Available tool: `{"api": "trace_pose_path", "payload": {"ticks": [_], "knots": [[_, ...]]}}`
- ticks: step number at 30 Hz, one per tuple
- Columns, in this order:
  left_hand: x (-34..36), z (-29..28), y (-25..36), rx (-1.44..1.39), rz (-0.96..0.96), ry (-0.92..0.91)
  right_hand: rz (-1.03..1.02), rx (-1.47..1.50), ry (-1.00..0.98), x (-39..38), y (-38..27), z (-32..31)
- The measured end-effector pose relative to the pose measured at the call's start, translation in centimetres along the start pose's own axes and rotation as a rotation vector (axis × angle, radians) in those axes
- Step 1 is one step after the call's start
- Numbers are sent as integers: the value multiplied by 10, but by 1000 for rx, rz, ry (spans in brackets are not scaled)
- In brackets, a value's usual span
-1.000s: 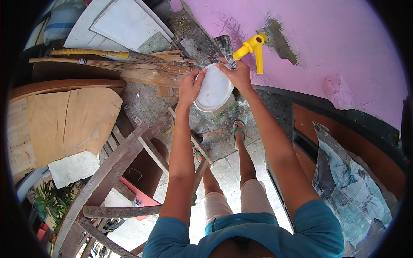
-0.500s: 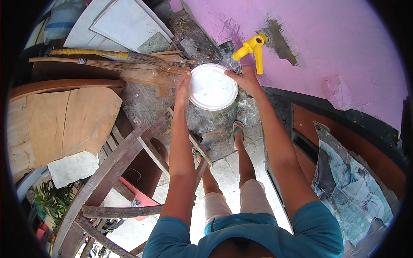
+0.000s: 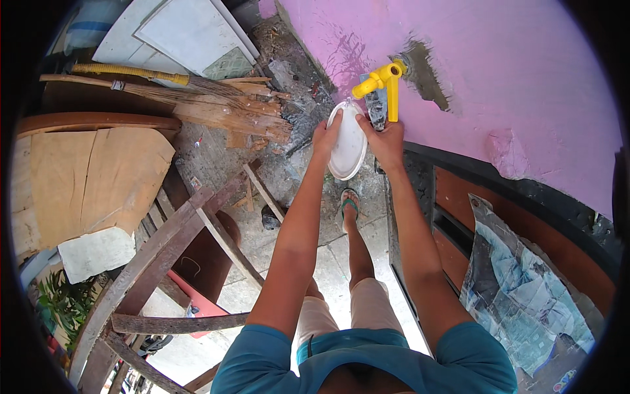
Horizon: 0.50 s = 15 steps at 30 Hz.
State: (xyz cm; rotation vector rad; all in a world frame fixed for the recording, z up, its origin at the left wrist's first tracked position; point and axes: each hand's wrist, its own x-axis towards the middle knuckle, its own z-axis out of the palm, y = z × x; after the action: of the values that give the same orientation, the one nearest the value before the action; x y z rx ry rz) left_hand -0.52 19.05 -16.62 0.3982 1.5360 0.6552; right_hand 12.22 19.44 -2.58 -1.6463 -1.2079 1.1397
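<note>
A round white plastic lid (image 3: 348, 148), tilted so it looks like an upright oval, is held under the mouth of a yellow tap (image 3: 373, 83) on the pink wall (image 3: 512, 65). Water splashes at the lid's far edge. My left hand (image 3: 327, 134) grips the left rim, thumb on the face. My right hand (image 3: 387, 141) grips the right side, its thumb also on the face. Behind the right hand, just below the tap, is a dark, shiny object (image 3: 377, 105) that I cannot make out.
To the left lie broken boards (image 3: 223, 113), straw brooms (image 3: 125, 85), white panels (image 3: 174, 36), plywood (image 3: 92, 184) and a wooden frame (image 3: 144, 256). My sandalled foot (image 3: 349, 200) is on concrete. At right, a crumpled sheet (image 3: 525, 295) leans on brown panels (image 3: 453, 197).
Both hands have shifted right and slightly down with the lid, turning it from a broad disc to a narrower, more tilted oval. The whole view has shifted a little.
</note>
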Motion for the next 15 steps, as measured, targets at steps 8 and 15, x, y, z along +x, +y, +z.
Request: {"api": "trace_pose_path", "payload": {"ticks": [8, 15], "knots": [[0, -14, 13, -194, 290, 180, 206, 249, 97, -16, 18, 23], [10, -86, 7, -220, 146, 80, 138, 175, 69, -9, 22, 25]]}}
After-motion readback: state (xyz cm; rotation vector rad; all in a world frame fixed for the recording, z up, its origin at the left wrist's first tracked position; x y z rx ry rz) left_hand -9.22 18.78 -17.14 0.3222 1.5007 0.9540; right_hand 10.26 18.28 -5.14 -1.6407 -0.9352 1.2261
